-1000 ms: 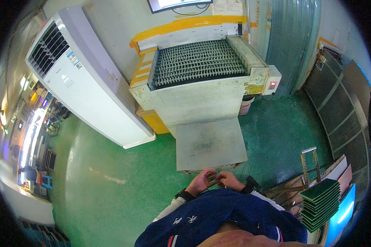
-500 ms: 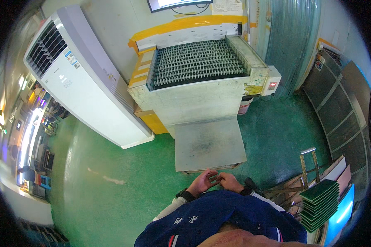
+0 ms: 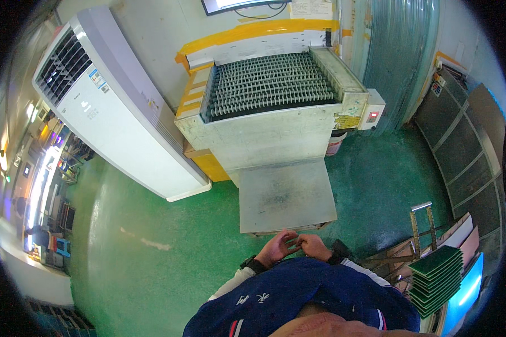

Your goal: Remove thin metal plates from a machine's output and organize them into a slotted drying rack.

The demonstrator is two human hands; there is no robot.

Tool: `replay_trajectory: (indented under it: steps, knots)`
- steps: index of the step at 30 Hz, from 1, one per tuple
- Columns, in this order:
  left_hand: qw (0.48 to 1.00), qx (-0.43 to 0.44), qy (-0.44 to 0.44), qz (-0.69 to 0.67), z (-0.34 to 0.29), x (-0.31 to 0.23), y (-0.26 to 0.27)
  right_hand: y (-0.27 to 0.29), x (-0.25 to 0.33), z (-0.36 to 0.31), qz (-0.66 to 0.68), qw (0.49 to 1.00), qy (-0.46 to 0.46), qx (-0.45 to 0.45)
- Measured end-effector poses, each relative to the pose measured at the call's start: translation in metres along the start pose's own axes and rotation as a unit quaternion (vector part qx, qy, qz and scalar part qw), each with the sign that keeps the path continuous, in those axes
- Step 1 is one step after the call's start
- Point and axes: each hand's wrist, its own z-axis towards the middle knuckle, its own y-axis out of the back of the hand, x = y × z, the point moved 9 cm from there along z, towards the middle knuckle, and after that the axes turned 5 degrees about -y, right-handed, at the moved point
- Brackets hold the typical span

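Observation:
My left hand (image 3: 275, 249) is held low in front of my body, its fingers stretched out and slightly apart with nothing in them. Close against its fingertips is my right hand (image 3: 314, 247), back upward and fingers curled in; no object shows in it. Just ahead of both hands lies the flat grey metal plate (image 3: 287, 196) at the foot of a pale machine (image 3: 270, 137). Neither hand appears to touch it. Rows of grey rollers (image 3: 272, 84) fill the machine's top.
A tall white air conditioner (image 3: 118, 123) stands at the left. On the right side are stacked green boards (image 3: 436, 275), a metal trolley handle (image 3: 423, 224) and dark framed panels (image 3: 461, 140). A small control box (image 3: 372, 109) with a red light sits on the machine's right.

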Motion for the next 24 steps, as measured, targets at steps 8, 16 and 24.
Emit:
replay_trajectory:
  steps: [8, 16, 24]
  knots:
    - [0.999, -0.042, -0.002, 0.018, -0.003, -0.004, 0.0, 0.002, 0.008, -0.003, 0.063, 0.998, -0.009, 0.0]
    - [0.999, -0.031, 0.005, 0.026, -0.001, -0.002, 0.001, -0.006, -0.002, -0.003, 0.088, 0.995, -0.015, 0.036]
    - [0.999, -0.038, 0.01, 0.026, -0.002, -0.001, 0.002, -0.004, 0.0, -0.008, 0.139, 0.987, -0.057, 0.048]
